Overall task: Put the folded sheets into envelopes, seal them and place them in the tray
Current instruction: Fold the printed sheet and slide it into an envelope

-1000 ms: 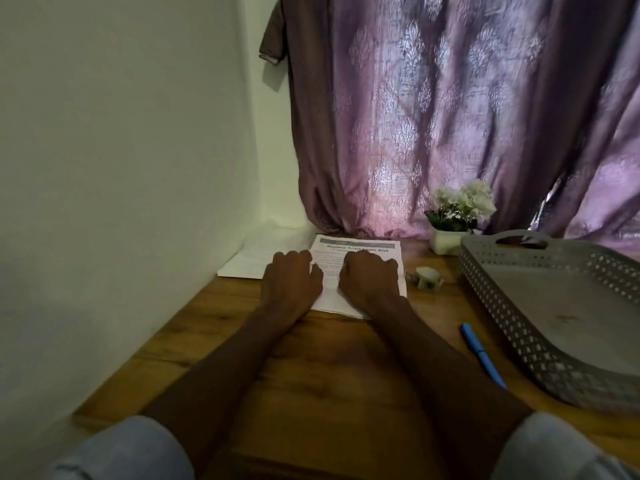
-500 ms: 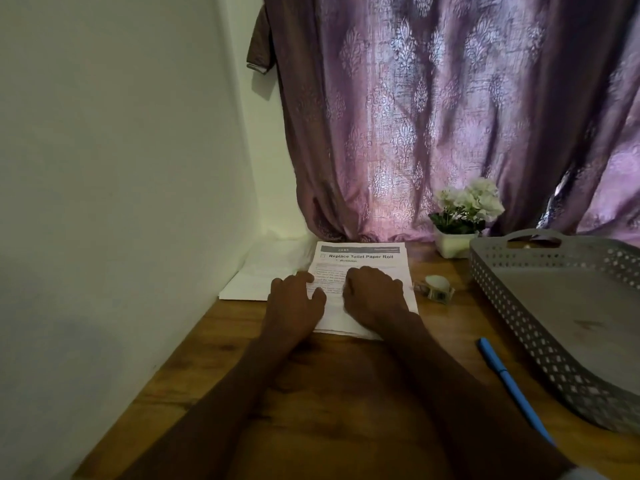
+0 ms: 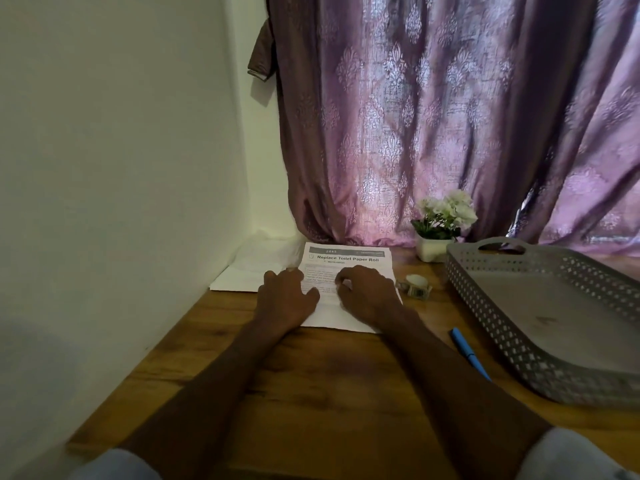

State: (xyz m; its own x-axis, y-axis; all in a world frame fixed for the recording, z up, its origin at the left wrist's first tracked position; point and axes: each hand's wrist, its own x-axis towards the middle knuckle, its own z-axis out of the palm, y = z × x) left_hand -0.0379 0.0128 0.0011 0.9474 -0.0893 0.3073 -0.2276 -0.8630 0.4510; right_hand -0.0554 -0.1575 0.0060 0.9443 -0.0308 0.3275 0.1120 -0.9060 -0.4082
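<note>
The table (image 3: 332, 382) carries all the items. The tray (image 3: 540, 306) lies well to the right of both hands and holds nothing visible. White papers, possibly envelopes (image 3: 256, 268), lie just left of and beyond the left hand; what they are cannot be confirmed. The sheet (image 3: 349, 258) lies flat directly under both hands, long axis running away from the person, printed heading at the far end. It appears unfolded.

The left hand (image 3: 287, 299) rests on the sheet's left edge, fingers spread and fairly straight, gripping nothing. The right hand (image 3: 367, 292) rests on the sheet's right half, fingers curled; whether they pinch the paper cannot be told.

A pen (image 3: 469, 353) and a tape dispenser (image 3: 415, 287) lie right of the right hand.

Judgement: both hands are equally near the sheet; folding across its long axis comes first.
</note>
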